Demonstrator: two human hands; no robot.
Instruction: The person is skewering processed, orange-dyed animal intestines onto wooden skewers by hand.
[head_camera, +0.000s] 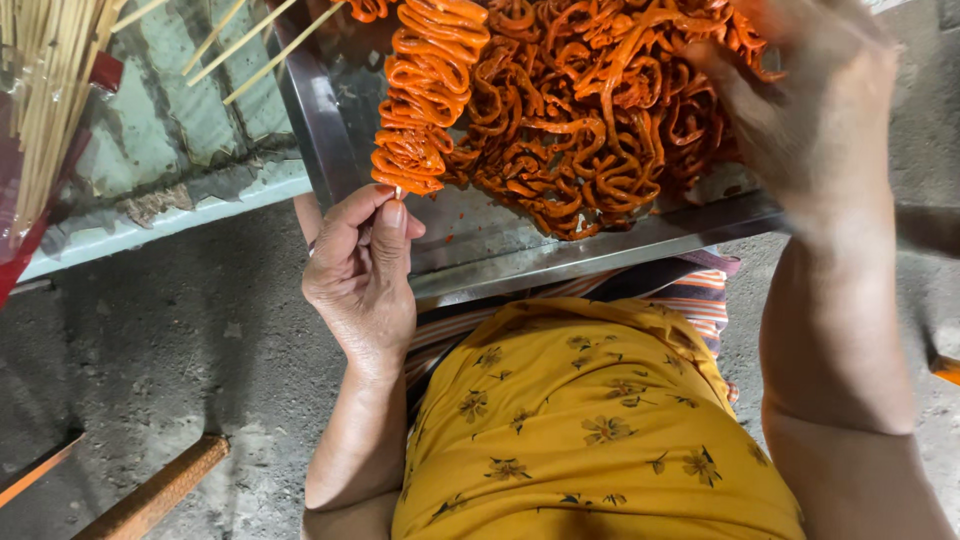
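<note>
Threading looks to be the step in hand: the left hand (362, 268) pinches the bare butt of a skewer (428, 90) between thumb and forefinger, just at the near rim of the steel tray (560, 255); the stick is already packed with folded orange strips that reach up over the tray's left part; the right hand (810, 100) lies on the heap of orange strips (590, 120) at the tray's right side, fingers bent down into it, though motion blur keeps me from telling whether they grip a strip; the next move, I judge, calls for a firm pinch and a steady stick; spare bamboo sticks (50, 90) lie left of the tray, cut off by the frame; the tray's far edge is out of view
</note>
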